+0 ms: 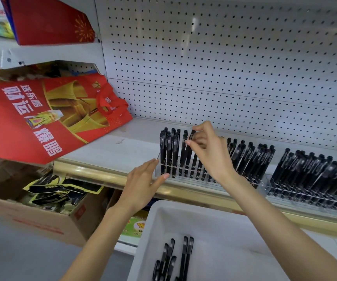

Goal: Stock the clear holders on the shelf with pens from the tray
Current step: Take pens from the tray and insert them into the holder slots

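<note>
My right hand (208,151) had a narrow grip. Thumb and finger pinched the top of one black pen (192,134). That pen stood almost straight up, leaning a little to the right at the top, with its bottom end down in the clear holder (175,180). The holder sat near the front edge of the shelf (135,145).

My left hand (143,183) had a wide grip and held nothing. Its straight fingers touched the left end of the holder.

Other black pens (168,151) stood up in the holder beside the one I held. More holders (269,187) full of leaning pens stood in a row to the right.

The white tray (214,224) was below the shelf, close to me. A few pens (185,258) lay flat in it, pointing toward the shelf.

A red bag (41,116) lay on the shelf to the left. A cardboard box (41,222) sat lower down.
</note>
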Demonstrator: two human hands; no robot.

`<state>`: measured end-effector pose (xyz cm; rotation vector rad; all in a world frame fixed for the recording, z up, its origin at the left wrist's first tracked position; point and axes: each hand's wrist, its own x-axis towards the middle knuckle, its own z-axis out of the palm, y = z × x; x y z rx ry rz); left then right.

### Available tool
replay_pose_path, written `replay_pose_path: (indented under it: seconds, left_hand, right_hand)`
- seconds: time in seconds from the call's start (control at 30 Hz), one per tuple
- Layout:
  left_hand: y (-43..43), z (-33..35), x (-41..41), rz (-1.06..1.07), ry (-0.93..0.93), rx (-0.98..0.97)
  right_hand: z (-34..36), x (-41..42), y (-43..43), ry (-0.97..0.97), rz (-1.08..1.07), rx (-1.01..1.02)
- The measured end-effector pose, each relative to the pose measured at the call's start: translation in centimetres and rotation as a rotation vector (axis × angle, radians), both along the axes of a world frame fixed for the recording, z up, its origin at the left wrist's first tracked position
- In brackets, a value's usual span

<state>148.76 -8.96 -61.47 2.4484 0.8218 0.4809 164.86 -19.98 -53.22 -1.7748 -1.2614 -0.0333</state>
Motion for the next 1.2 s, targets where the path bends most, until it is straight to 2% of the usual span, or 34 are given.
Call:
replay_pose_path:
  seconds: [0.37,0.47,0.63,0.8,0.9,1.03,1.13,1.2]
  left_hand:
    - [-0.3,0.0,-0.1,-0.006,-0.053,-0.054]
    - [-0.5,0.1,-0.2,-0.011,-0.046,-0.07]
    - [-0.9,1.0,-0.1,-0.022,-0.013,-0.206]
    - [-1.8,2.1,-0.7,-0.024,-0.002,-0.191]
    - [-2.9,2.0,-1.8,-0.007,0.007,-0.161]
    - [-5.8,1.6,-3.7,0.008,-0.077,-0.122]
    - [-9.1,0.7,-5.1,-0.027,-0.108,-0.164]
    - [-11.4,-0.8,-5.9,-0.064,-0.069,-0.234]
  right_hand:
    - [-0.9,0.8,0.7,-0.319,-0.089,-0.102]
    - [-1.1,0.9,0.6,-0.337,-0.087,-0.098]
    - [-0.8,0.9,0.1,-0.369,-0.077,-0.142]
    - [0.0,0.7,-1.1,-0.381,-0.083,-0.207]
    - [-0.5,0.3,-3.1,-0.361,-0.098,-0.177]
    - [-3.2,-1.0,-7.5,-0.346,-0.077,-0.167]
    - [-6.6,-1.5,-11.7,-0.327,-0.045,-0.258]
    - [-9.0,-1.4,-14.8,-0.248,-0.018,-0.361]
